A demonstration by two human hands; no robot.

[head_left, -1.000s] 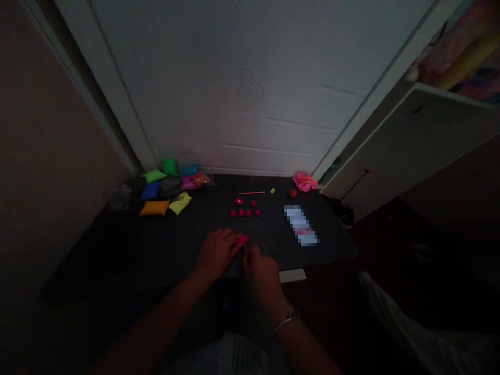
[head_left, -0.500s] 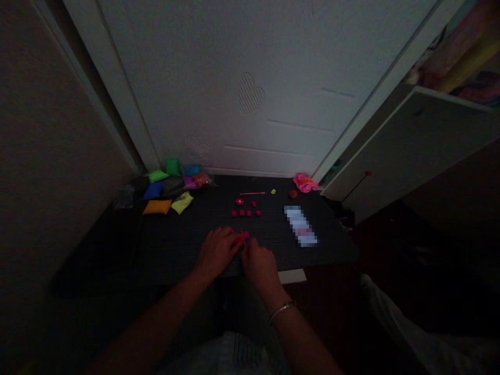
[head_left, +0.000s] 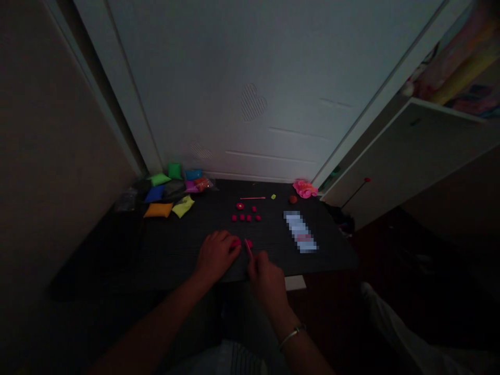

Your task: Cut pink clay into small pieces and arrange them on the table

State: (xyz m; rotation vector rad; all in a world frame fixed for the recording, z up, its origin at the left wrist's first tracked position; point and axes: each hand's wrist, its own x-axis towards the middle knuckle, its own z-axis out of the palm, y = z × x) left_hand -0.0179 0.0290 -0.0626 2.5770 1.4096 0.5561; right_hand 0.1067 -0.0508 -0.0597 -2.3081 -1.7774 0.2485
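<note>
Both my hands rest at the near edge of a small dark table [head_left: 172, 250]. My left hand [head_left: 215, 255] is curled, fingertips pressed on a pink lump of clay [head_left: 236, 243]. My right hand [head_left: 265, 275] pinches a thin pink stick tool [head_left: 248, 248], whose tip sits between that lump and a smaller pink piece [head_left: 250, 243]. Further back lie several small pink clay balls [head_left: 246, 217] and a flat pink disc [head_left: 239, 206].
Coloured clay packets [head_left: 169, 190] lie at the table's back left. A pink stick [head_left: 252, 198], a yellow-green bit [head_left: 273, 196], a red lump [head_left: 292, 199] and a pink clay flower [head_left: 304, 188] sit at the back. A blurred card [head_left: 300, 231] lies right. A white door stands behind.
My right hand has drawn back toward me and slightly right with the stick tool. A smaller pink piece now lies apart from the lump under my left fingers.
</note>
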